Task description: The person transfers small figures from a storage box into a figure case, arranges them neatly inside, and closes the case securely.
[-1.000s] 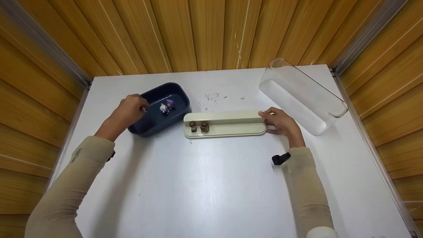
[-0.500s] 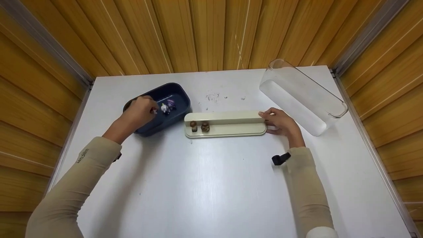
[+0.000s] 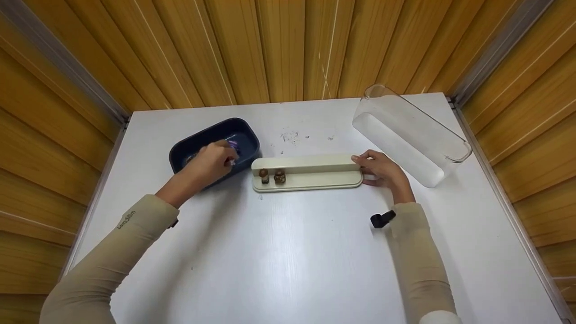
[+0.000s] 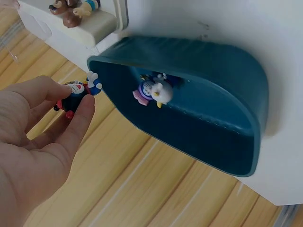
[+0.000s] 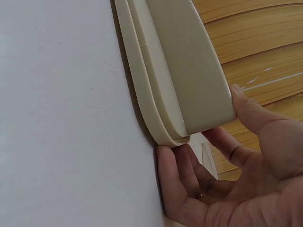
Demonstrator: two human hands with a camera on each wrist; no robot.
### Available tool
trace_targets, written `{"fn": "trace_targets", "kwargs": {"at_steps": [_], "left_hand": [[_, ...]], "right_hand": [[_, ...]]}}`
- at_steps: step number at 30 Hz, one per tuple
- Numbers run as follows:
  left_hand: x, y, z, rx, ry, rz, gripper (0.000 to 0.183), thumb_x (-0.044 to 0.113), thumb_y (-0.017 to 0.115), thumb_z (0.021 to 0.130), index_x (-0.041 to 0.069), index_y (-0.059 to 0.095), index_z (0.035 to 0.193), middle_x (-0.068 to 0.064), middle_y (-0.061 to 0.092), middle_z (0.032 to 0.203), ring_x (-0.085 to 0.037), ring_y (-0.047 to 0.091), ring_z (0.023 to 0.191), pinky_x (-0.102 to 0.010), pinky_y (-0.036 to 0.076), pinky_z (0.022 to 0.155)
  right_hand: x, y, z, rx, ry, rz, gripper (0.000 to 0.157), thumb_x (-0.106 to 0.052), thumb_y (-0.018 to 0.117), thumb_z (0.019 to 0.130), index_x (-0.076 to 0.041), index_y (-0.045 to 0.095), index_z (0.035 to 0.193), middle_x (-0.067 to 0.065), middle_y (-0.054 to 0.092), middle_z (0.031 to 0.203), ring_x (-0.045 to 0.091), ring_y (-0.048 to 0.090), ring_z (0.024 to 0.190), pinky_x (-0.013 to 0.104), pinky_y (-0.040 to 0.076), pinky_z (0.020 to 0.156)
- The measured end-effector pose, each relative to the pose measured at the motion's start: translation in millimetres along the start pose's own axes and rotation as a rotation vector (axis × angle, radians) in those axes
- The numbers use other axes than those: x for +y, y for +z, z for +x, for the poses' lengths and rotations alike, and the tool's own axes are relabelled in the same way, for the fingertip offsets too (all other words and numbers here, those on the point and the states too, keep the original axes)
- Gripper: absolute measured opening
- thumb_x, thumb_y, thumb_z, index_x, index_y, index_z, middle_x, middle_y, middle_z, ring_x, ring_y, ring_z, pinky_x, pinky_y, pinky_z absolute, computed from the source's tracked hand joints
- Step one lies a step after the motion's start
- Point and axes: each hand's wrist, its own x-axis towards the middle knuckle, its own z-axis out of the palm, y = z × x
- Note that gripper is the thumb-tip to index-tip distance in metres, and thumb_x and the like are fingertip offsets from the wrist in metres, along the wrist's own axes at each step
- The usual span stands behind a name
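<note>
My left hand (image 3: 209, 163) pinches a small dark-blue, red and white toy figurine (image 4: 75, 98) between thumb and fingers. It is above the right part of a navy plastic bin (image 3: 180, 146). Inside the bin, a white and purple figurine cluster (image 4: 158, 92) shows in the left wrist view; in the head view my hand covers most of it. A cream two-step display base (image 3: 315, 181) lies to the right, with two brown figurines (image 3: 280, 177) on the left end of its lower step. My right hand (image 3: 382, 170) grips the base's right end, thumb on the upper step, fingertips at the lower edge.
A clear, long cover (image 3: 411, 135) lies slantwise at the back right of the white table (image 3: 288, 252). Wood-patterned panels (image 3: 279, 49) enclose the table at the back and sides. Small dark marks (image 3: 290, 136) spot the tabletop behind the base.
My left hand has moved right across the bin, carrying the figurine toward the base. My right hand stays on the base's end. The head view has tilted slightly.
</note>
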Motion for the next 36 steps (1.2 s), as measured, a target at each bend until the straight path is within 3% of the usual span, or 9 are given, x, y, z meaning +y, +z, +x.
{"fn": "trace_targets", "kwargs": {"at_steps": [5, 10, 15, 26, 33, 36], "left_hand": [[8.0, 3.5, 2.1, 0.028, 0.076, 0.012, 0.020, -0.011, 0.065, 0.084, -0.001, 0.074, 0.097, -0.016, 0.065, 0.101, -0.027, 0.061, 0.085, -0.040, 0.057, 0.073], [14.1, 5.0, 1.7, -0.005, 0.036, 0.018, 0.020, -0.011, 0.068, 0.083, -0.001, 0.072, 0.100, -0.015, 0.062, 0.100, -0.027, 0.061, 0.085, -0.039, 0.058, 0.075], [18.1, 6.0, 0.7, -0.029, 0.015, 0.040, 0.023, -0.011, 0.071, 0.085, -0.002, 0.071, 0.106, -0.015, 0.061, 0.103, -0.030, 0.061, 0.093, -0.039, 0.059, 0.083], [23.5, 11.3, -0.6, 0.026, 0.105, 0.085, 0.021, -0.011, 0.073, 0.079, 0.000, 0.070, 0.097, -0.014, 0.064, 0.097, -0.030, 0.061, 0.094, -0.042, 0.057, 0.085], [41.3, 16.5, 4.7, -0.016, 0.128, 0.068, 0.026, -0.009, 0.074, 0.078, -0.001, 0.073, 0.103, -0.016, 0.067, 0.103, -0.029, 0.063, 0.095, -0.039, 0.059, 0.082], [50.5, 21.7, 9.3, -0.016, 0.168, 0.079, 0.026, -0.010, 0.075, 0.077, 0.000, 0.073, 0.102, -0.015, 0.067, 0.101, -0.029, 0.063, 0.094, -0.038, 0.059, 0.081]], "right_hand": [[-1.7, -0.2, 0.3, -0.009, 0.003, 0.006, 0.038, -0.042, 0.068, 0.097, -0.013, 0.049, 0.112, 0.010, 0.047, 0.144, 0.023, 0.055, 0.124, 0.041, 0.053, 0.098], [-4.6, -1.3, 1.0, -0.011, 0.013, 0.008, 0.032, -0.038, 0.064, 0.100, -0.012, 0.049, 0.111, 0.011, 0.048, 0.143, 0.025, 0.055, 0.124, 0.046, 0.049, 0.103], [-3.0, -1.7, 0.6, -0.010, 0.012, 0.006, 0.036, -0.042, 0.066, 0.098, -0.013, 0.048, 0.112, 0.013, 0.048, 0.145, 0.025, 0.056, 0.124, 0.045, 0.050, 0.102], [0.2, 1.2, 0.9, 0.003, -0.014, -0.022, 0.044, -0.049, 0.070, 0.094, -0.014, 0.050, 0.111, 0.011, 0.051, 0.140, 0.021, 0.060, 0.119, 0.039, 0.054, 0.094], [0.9, -0.7, 0.6, 0.009, 0.000, -0.024, 0.044, -0.048, 0.070, 0.094, -0.013, 0.050, 0.112, 0.012, 0.050, 0.141, 0.023, 0.058, 0.121, 0.038, 0.055, 0.093], [1.2, -1.9, 1.0, 0.002, -0.002, -0.027, 0.045, -0.049, 0.070, 0.094, -0.013, 0.050, 0.112, 0.012, 0.051, 0.142, 0.022, 0.059, 0.120, 0.037, 0.055, 0.093]]}}
